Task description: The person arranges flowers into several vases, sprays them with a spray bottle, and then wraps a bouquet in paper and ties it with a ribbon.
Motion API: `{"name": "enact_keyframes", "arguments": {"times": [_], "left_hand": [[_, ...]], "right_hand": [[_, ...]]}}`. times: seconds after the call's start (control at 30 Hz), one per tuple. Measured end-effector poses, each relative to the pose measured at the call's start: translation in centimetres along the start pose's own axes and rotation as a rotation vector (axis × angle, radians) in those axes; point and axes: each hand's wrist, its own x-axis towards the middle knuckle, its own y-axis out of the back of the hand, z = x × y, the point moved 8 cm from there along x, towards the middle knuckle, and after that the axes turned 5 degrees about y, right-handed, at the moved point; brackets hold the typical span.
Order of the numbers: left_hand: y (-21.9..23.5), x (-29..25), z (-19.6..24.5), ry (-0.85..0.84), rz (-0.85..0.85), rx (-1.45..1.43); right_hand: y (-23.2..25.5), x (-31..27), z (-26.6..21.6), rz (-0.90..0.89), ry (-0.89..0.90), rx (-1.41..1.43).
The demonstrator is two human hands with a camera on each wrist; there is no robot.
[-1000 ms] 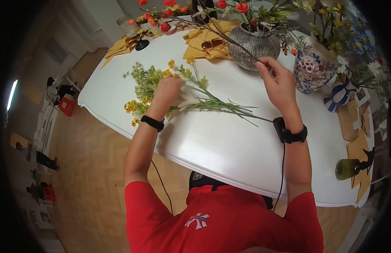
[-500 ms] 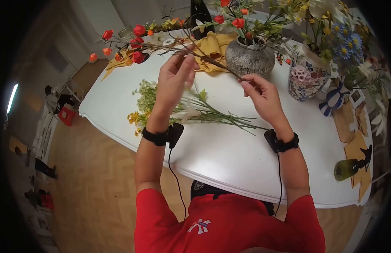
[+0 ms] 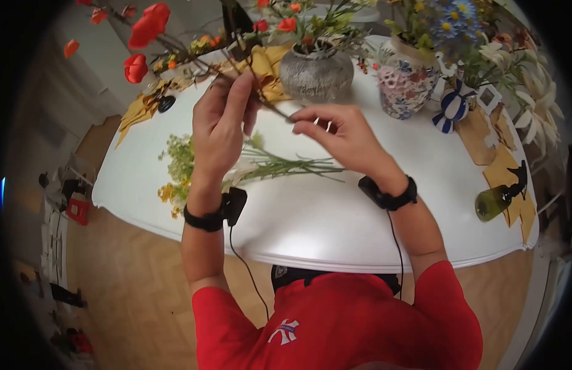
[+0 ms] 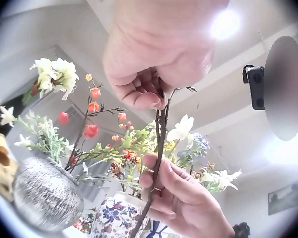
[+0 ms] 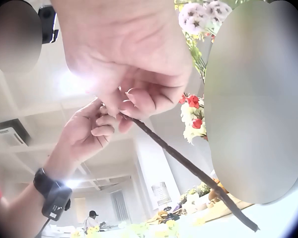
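Observation:
Both hands hold a brown branch (image 5: 188,161) with red flowers (image 3: 149,26) over the table. My left hand (image 3: 221,126) grips it on the flower side, fingers curled round the stem in the left wrist view. Toward the bare end, my right hand (image 3: 348,135) pinches the same branch between thumb and fingers. In the right wrist view the cut end sticks out past the right hand, pointing down. Beneath the hands, a bunch of yellow and pale green flowers (image 3: 180,161) lies on the white table (image 3: 335,216), its green stems (image 3: 286,165) toward the right.
A grey textured vase (image 3: 315,73) with flowers stands behind the hands. Right of it are a floral-patterned vase (image 3: 406,83) and a blue-and-white striped object (image 3: 454,108). A green spray bottle (image 3: 493,202) lies at the right on yellow cloth. Cables hang from both wrists.
My left hand has left the flowers on the table and come up to grip the branch. My right hand has kept its hold; both hands and the branch now stand nearer my head.

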Motion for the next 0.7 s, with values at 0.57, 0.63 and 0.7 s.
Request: {"name": "enact_keyframes", "arguments": {"times": [0.57, 0.63, 0.7], "left_hand": [[8.3, -10.2, -10.1, 0.582, 0.061, -0.247], [8.3, -11.2, -11.3, 0.64, 0.072, -0.274], [8.5, -11.6, -12.5, 0.674, 0.106, -0.306]], "right_hand": [[-9.1, -2.2, 11.6, -0.64, -0.104, -0.558], [-10.1, -2.3, 12.6, -0.676, -0.103, -0.586], [-10.7, -2.1, 13.2, -0.684, -0.097, -0.595]]}}
